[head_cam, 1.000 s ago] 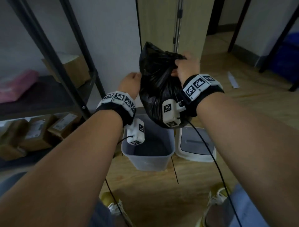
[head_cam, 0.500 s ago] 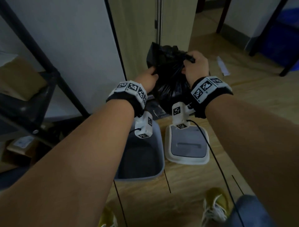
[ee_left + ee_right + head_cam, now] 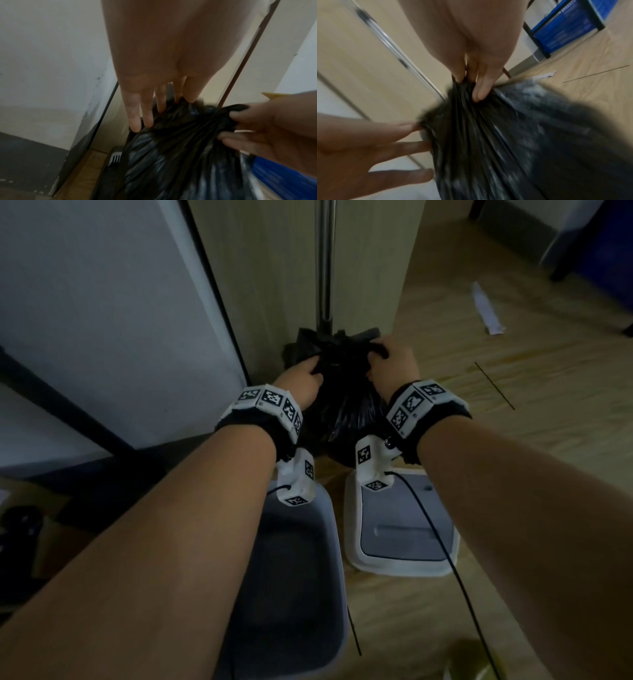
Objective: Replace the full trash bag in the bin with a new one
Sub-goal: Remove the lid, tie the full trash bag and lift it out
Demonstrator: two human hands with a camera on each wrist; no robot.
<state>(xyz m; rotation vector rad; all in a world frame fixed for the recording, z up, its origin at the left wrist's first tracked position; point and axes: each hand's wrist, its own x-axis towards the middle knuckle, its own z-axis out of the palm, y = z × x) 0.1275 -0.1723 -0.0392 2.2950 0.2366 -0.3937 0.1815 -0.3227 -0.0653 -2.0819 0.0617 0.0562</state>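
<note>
Nearest the viewer in the head view, at about 6 o'clock, stands the grey bin [image 3: 301,577], open at the top with a dark inside, and just beside it at about 4 o'clock its white and grey lid [image 3: 404,539] lies flat on the wooden floor [image 3: 513,440]. A yellow shoe [image 3: 469,659] shows at the lower edge at about 5 o'clock. Both forearms reach forward over these, each with a black wrist band carrying white marker tiles and a cabled white block under the wrist. Past the bin, toward 12 o'clock, the full black trash bag [image 3: 346,405] sits low by the floor, out of the bin, between the two hands. The left hand [image 3: 301,381] has its fingers reaching down into the gathered plastic at the bag's top on its 9 o'clock side, the tips dug in among the folds. The right hand [image 3: 394,364] pinches the bunched neck at the 3 o'clock side, fingers curled round the folds. Behind the bag a metal pole [image 3: 325,261] rises against a pale panel, and a white scrap of paper [image 3: 486,309] lies on the floor at about 2 o'clock.
</note>
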